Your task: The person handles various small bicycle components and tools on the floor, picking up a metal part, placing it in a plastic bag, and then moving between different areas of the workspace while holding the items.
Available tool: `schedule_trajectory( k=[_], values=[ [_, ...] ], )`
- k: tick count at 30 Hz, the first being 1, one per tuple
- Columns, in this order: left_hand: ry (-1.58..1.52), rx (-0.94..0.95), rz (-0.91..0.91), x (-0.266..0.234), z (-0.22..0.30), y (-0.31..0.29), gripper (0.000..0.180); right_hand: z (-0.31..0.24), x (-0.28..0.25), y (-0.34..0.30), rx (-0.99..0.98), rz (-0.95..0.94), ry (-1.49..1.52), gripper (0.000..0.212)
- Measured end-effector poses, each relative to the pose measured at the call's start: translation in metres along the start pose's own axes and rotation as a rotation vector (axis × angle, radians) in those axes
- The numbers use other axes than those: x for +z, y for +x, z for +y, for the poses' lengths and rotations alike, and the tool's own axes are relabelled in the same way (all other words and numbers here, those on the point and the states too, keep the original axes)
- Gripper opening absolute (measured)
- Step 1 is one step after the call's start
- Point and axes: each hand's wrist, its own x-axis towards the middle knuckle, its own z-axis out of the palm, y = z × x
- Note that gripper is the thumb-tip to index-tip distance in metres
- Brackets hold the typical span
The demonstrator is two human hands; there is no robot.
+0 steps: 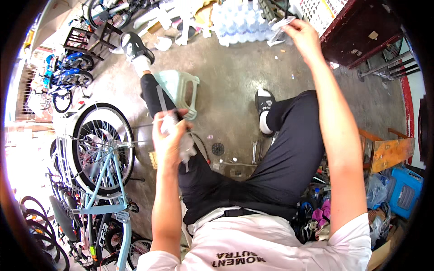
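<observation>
My left hand point(167, 137) is closed above my left thigh. Its fingers wrap round a crumpled piece of clear plastic point(186, 149) that hangs beside the palm. A small dark part shows near the fingertips, too blurred to name. My right hand point(307, 39) is stretched far out to the front right, its thumb and fingers pinching a thin strip of clear plastic wrapping point(281, 30). Behind that wrapping stands a pack of plastic water bottles point(240, 23). A light-blue bicycle point(105, 169) with its wheel point(103, 147) upright is on my left, close to the left hand.
A pale plastic stool point(183, 92) stands beyond my left leg. Wrenches point(257, 151) and a black round part point(218, 149) lie on the concrete floor. On the right are a wooden stool point(389, 153), a blue case point(406, 192) and a dark cabinet point(361, 27). More bicycles point(72, 67) line the left.
</observation>
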Motion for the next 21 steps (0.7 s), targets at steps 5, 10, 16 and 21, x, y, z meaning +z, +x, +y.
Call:
schedule_trajectory(
  k=[5,10,16,21],
  values=[
    [0.144,0.063,0.179,-0.021,0.054,-0.022,0.033,-0.022,0.005,0.009,0.029,0.113,0.173,0.027],
    [0.402,0.02,0.111,-0.027,0.067,0.044,0.032,-0.001,-0.003,0.029,-0.007,0.044,0.196,0.021],
    [0.947,0.193,-0.148,0.083,0.126,0.351,0.07,0.109,-0.015,0.112,0.01,-0.109,0.09,0.014],
    [1.264,0.353,0.007,0.138,0.152,0.556,0.082,0.157,0.001,0.175,0.101,-0.234,-0.048,0.013]
  ],
)
